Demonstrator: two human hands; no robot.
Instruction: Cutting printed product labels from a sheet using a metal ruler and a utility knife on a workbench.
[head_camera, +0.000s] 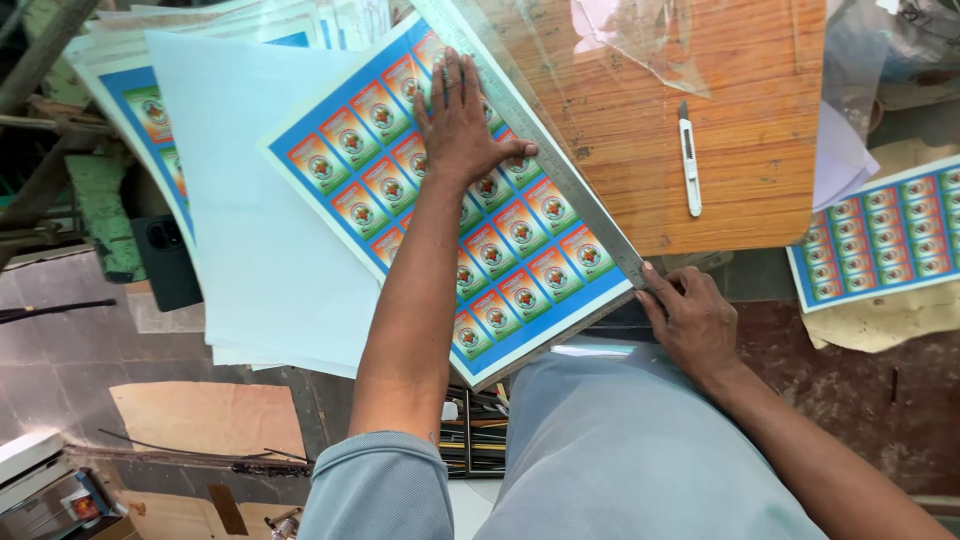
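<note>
My left hand lies flat, fingers spread, on a printed sheet of many small blue-bordered labels and presses it down next to a long steel ruler. The ruler runs diagonally along the sheet's right edge. My right hand grips the ruler's near end at the sheet's lower right corner. A white utility knife rests untouched on the wooden board to the right of the ruler.
A pale blank sheet and a stack of printed sheets lie under and left of the label sheet. Another label sheet sits at right. Clear plastic film covers the board's far part. A dark phone lies at left.
</note>
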